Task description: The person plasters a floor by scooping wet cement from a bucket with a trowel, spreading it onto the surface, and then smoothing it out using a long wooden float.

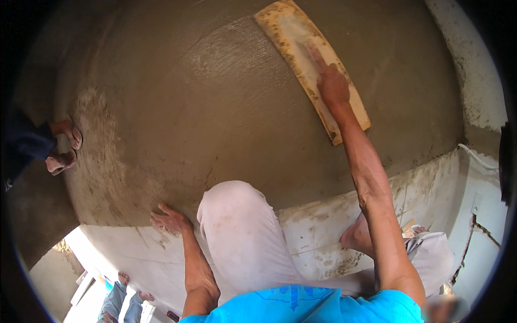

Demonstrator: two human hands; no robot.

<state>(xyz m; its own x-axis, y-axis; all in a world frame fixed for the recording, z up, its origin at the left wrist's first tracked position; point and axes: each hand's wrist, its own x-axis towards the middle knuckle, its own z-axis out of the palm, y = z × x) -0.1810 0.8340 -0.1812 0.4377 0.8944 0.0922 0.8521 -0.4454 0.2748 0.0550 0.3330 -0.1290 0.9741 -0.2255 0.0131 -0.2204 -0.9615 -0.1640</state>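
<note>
My right hand (pixel 332 83) grips a long yellowish wooden float (pixel 288 32) from above. The float lies slantwise on the wet grey-brown mortar (pixel 226 124), its face and edges smeared with mortar. Next to its left side the mortar has a shiny, streaked patch. My left hand (pixel 172 219) rests with fingers spread where the mortar meets the white tiled strip (pixel 134 242), and nothing is in it. Between my arms, my bent knee in pale trousers (pixel 239 226) comes close to the mortar's near edge.
At far left stand a person's sandalled feet (pixel 65 148) at the mortar's border. Another person's legs in jeans (pixel 113 301) show at lower left. A plastered wall (pixel 479 70) bounds the right side, with a white cable (pixel 476 157) and a cracked pale surface (pixel 476 231) below it.
</note>
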